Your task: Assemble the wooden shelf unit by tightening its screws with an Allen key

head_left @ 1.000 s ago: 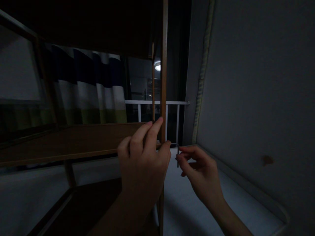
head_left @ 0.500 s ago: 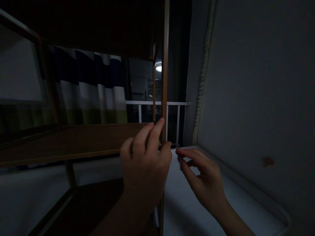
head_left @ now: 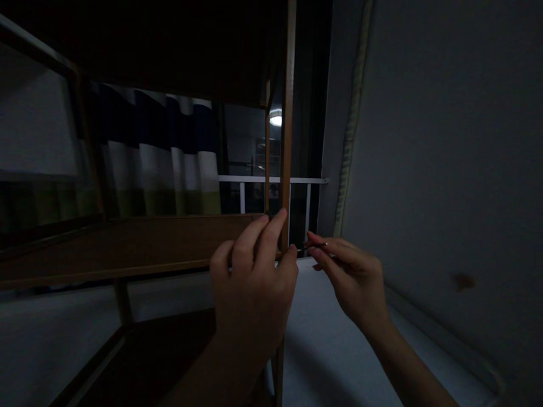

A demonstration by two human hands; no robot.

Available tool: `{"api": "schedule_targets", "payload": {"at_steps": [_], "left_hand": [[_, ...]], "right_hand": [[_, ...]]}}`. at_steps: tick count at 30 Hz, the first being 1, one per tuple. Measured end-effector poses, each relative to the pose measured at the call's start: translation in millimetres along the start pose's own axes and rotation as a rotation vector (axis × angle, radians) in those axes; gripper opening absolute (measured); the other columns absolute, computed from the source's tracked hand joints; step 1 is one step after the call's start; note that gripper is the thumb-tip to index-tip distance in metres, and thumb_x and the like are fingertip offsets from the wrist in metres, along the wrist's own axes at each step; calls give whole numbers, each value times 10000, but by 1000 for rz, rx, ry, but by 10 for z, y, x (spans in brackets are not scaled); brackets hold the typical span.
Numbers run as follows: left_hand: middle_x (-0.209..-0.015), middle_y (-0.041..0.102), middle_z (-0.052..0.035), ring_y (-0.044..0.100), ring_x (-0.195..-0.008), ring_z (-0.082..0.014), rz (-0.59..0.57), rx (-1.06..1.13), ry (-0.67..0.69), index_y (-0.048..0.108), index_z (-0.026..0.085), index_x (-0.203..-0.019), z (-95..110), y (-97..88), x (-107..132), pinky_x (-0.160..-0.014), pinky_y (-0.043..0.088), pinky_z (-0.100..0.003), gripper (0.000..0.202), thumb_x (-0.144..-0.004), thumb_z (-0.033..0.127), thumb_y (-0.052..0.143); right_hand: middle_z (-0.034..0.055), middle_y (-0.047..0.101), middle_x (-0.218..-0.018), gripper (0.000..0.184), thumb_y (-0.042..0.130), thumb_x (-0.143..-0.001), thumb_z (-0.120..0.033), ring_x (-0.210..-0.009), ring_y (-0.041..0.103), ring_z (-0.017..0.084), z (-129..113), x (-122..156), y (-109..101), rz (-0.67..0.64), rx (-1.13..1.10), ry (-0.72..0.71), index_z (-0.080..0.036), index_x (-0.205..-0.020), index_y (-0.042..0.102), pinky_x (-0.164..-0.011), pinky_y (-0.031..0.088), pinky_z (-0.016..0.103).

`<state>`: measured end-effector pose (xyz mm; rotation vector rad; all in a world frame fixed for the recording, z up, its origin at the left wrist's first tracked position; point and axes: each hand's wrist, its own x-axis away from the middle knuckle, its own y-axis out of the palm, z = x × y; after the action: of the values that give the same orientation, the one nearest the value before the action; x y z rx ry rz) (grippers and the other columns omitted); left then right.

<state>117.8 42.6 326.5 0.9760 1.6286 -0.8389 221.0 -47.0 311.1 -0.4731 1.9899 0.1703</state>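
Note:
My left hand (head_left: 254,282) is closed around the corner where the upright wooden post (head_left: 288,141) meets the middle shelf board (head_left: 139,243). Its fingertips press on the post, and the thumb lies by the post's right side. Just to the right, my right hand (head_left: 352,277) pinches a thin, bent metal hex key (head_left: 322,244) between thumb and fingers. The key's short end points left at the post beside my left thumb; its tip is hidden there. In this dim light the fastener itself cannot be made out.
A lower dark shelf (head_left: 165,350) lies beneath the middle board. Behind the rack hang a striped curtain (head_left: 161,158) and a white railing (head_left: 241,195) at a dark window. To the right are a white surface (head_left: 322,339), a wrapped pipe (head_left: 348,141) and a grey wall (head_left: 445,141).
The hex key has turned: its long arm pointed down and now points right, roughly level. My right hand rose slightly with it. My left hand stays on the post.

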Motion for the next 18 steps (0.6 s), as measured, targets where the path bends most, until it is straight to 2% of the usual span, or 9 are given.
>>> {"api": "schedule_targets", "payload": {"at_steps": [5,8,12,18], "left_hand": [[-1121,582,-25,469,-1018,-237,1,6,-5,620,195,-701,-2,1,6,-785,301,-384,36,-710,222,597],[-1133,576,-9,471,-1020,-239,-12,3,-4,619,204,-696,-6,8,9,-782,306,-392,38,-706,236,602],[-1129,579,-15,482,-1007,-243,9,13,3,622,212,-691,-6,6,1,-762,322,-405,35,-712,231,601],[-1115,588,-30,507,-976,-239,39,21,-12,632,211,-689,0,16,-7,-743,338,-400,46,-716,204,595]], "right_hand": [[-21,635,-684,254,634,-695,-264,-567,583,102,30,-74,66,72,-165,168,-217,-936,569,-483,502,204],[-47,600,-605,228,643,-682,-265,-541,576,97,30,-123,103,88,-253,188,-209,-856,506,-454,487,186],[-19,605,-661,124,606,-712,-271,-569,576,90,37,-155,130,38,-253,192,-187,-797,571,-453,492,177],[26,648,-779,180,560,-748,-270,-678,603,125,119,-82,109,-16,-263,258,-192,-895,629,-494,527,217]]}}
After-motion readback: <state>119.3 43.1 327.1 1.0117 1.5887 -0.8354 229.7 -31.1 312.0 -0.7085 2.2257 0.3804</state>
